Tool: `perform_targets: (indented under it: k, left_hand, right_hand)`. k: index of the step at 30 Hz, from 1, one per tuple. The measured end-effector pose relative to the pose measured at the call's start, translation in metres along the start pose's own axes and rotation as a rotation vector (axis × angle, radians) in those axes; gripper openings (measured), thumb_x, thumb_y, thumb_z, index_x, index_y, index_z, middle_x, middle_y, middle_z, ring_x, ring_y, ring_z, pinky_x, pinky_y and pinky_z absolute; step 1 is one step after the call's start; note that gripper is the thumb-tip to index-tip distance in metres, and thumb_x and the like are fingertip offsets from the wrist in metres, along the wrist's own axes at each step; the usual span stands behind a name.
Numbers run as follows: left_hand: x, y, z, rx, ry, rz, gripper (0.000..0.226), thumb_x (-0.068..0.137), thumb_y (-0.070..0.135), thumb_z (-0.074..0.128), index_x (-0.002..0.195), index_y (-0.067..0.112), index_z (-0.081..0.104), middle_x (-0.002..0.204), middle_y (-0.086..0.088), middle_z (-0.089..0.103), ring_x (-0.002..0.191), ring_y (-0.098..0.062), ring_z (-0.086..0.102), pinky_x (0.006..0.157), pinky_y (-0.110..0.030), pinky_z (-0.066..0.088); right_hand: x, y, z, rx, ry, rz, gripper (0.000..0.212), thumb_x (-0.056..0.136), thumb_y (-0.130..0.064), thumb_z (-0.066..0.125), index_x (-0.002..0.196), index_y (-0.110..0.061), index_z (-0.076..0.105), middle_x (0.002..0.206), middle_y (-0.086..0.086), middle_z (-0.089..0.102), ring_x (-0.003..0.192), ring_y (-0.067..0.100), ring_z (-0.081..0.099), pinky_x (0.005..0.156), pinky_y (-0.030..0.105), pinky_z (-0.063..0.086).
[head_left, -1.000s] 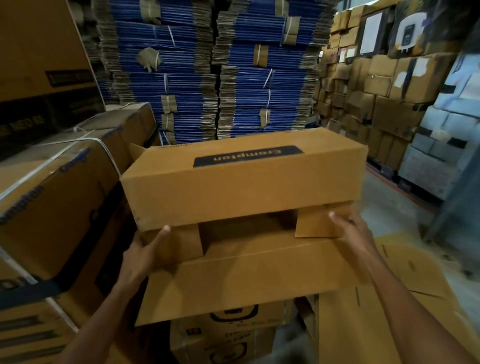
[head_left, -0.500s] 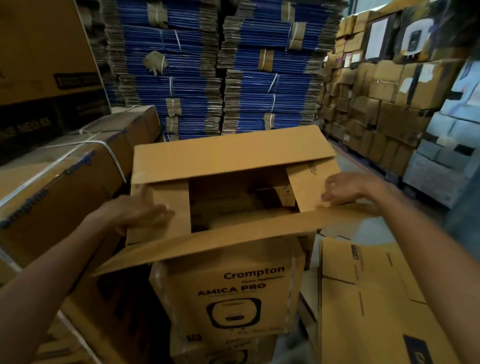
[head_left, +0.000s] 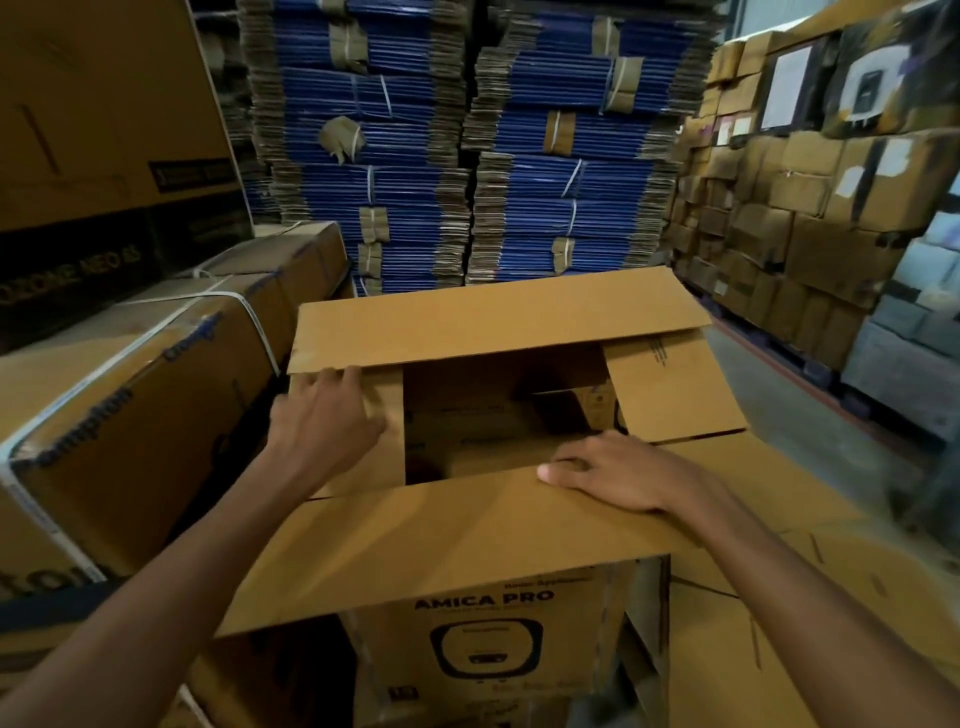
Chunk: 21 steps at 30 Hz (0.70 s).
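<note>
A: What's biggest?

B: 2 stacks of flattened blue cartons (head_left: 545, 156) behind, then a strapped box (head_left: 130, 405) at left.

A: And the open carton (head_left: 483, 639)?

B: Centre, beside the strapped box. Its inside is dim and I can't tell the contents. The left hand (head_left: 322, 421) lies flat, released, on the left flap (head_left: 387, 452). The right hand (head_left: 623, 473) grasps the near flap (head_left: 441, 545).

A: Writing?

B: "AMICA PRO" on its front.

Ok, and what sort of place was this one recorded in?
Most likely a warehouse or packing store. Strapped bundles of flattened blue cartons are stacked high at the back, brown boxes are piled wall-like on the right, and an open carton printed AMICA PRO stands in front.
</note>
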<state>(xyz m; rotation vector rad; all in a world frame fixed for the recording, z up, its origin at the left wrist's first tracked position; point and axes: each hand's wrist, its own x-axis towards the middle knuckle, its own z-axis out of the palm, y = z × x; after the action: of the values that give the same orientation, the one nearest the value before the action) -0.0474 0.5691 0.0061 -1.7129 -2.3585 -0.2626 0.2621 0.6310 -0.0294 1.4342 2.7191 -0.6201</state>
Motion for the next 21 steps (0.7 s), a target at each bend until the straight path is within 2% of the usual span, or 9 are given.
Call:
perform_targets:
  k: [2,3,4,6,9,14,16,18,21]
  left_hand:
    - [0.006,0.004,-0.011,-0.043,0.175,0.043,0.061,0.096,0.05,0.058,0.141,0.011,0.046,0.138,-0.02,0.056,0.129,-0.038,0.051,0.099,-0.056,0.05]
    - [0.012,0.004,-0.016,-0.066,0.236,0.06,0.066,0.097,0.049,0.057,0.148,0.01,0.04,0.147,-0.021,0.048,0.138,-0.038,0.044,0.106,-0.056,0.046]
    - [0.019,0.003,-0.02,-0.087,0.262,0.078,0.074,0.098,0.049,0.057,0.155,0.01,0.031,0.158,-0.021,0.036,0.148,-0.036,0.031,0.114,-0.056,0.037]
    - [0.034,0.001,-0.026,-0.142,0.279,0.121,0.084,0.098,0.05,0.057,0.162,0.013,0.015,0.168,-0.018,0.014,0.156,-0.034,0.011,0.122,-0.056,0.021]
    - [0.061,0.002,-0.025,-0.133,0.329,0.194,0.09,0.098,0.054,0.053,0.163,0.016,0.003,0.17,-0.016,-0.002,0.157,-0.032,-0.001,0.125,-0.057,0.012]
    - [0.106,0.013,-0.014,-0.109,0.217,0.162,0.099,0.096,0.067,0.046,0.162,0.018,-0.009,0.168,-0.013,-0.019,0.156,-0.034,-0.006,0.122,-0.063,0.011]
    - [0.117,0.016,-0.005,-0.077,0.148,0.145,0.102,0.095,0.071,0.044,0.161,0.019,-0.013,0.167,-0.013,-0.022,0.156,-0.036,-0.007,0.121,-0.065,0.01]
    - [0.126,0.017,0.006,-0.051,0.085,0.135,0.105,0.093,0.074,0.044,0.161,0.02,-0.015,0.167,-0.012,-0.022,0.155,-0.036,-0.01,0.12,-0.067,0.009]
    - [0.137,0.018,0.019,-0.034,0.022,0.137,0.11,0.089,0.076,0.049,0.161,0.021,-0.012,0.168,-0.013,-0.018,0.155,-0.037,-0.011,0.118,-0.07,0.006]
  right_hand:
    - [0.0,0.007,0.004,-0.002,0.035,0.001,0.063,0.096,-0.073,0.031,0.138,-0.035,0.058,0.131,-0.005,0.06,0.113,0.012,0.05,0.095,0.039,0.043]
    - [0.0,0.01,0.007,-0.001,0.044,0.002,0.066,0.094,-0.077,0.03,0.138,-0.036,0.058,0.131,-0.005,0.06,0.117,0.013,0.049,0.098,0.041,0.042]
    - [0.001,0.012,0.009,0.001,0.056,0.001,0.071,0.09,-0.081,0.028,0.137,-0.036,0.057,0.131,-0.004,0.061,0.12,0.014,0.049,0.1,0.043,0.042]
    - [0.004,0.015,0.014,0.004,0.086,-0.005,0.078,0.086,-0.086,0.027,0.136,-0.036,0.059,0.127,-0.004,0.064,0.117,0.014,0.053,0.1,0.044,0.044]
    - [0.006,0.017,0.019,0.016,0.15,-0.029,0.078,0.085,-0.086,0.028,0.132,-0.034,0.063,0.112,-0.005,0.069,0.101,0.01,0.062,0.091,0.039,0.051]
    - [0.007,0.017,0.026,-0.035,0.236,-0.027,0.067,0.091,-0.078,0.035,0.133,-0.033,0.063,0.108,-0.004,0.07,0.095,0.01,0.063,0.086,0.034,0.051]
    - [0.006,0.018,0.029,-0.056,0.287,-0.039,0.072,0.089,-0.082,0.029,0.128,-0.034,0.066,0.106,-0.007,0.071,0.092,0.007,0.063,0.085,0.032,0.05]
    - [0.007,0.019,0.034,-0.083,0.322,-0.052,0.077,0.086,-0.084,0.023,0.125,-0.033,0.066,0.111,-0.01,0.071,0.096,0.006,0.063,0.089,0.033,0.046]
    - [0.008,0.019,0.04,-0.122,0.338,-0.042,0.072,0.09,-0.08,0.023,0.127,-0.033,0.064,0.12,-0.013,0.067,0.104,0.006,0.06,0.097,0.033,0.039]
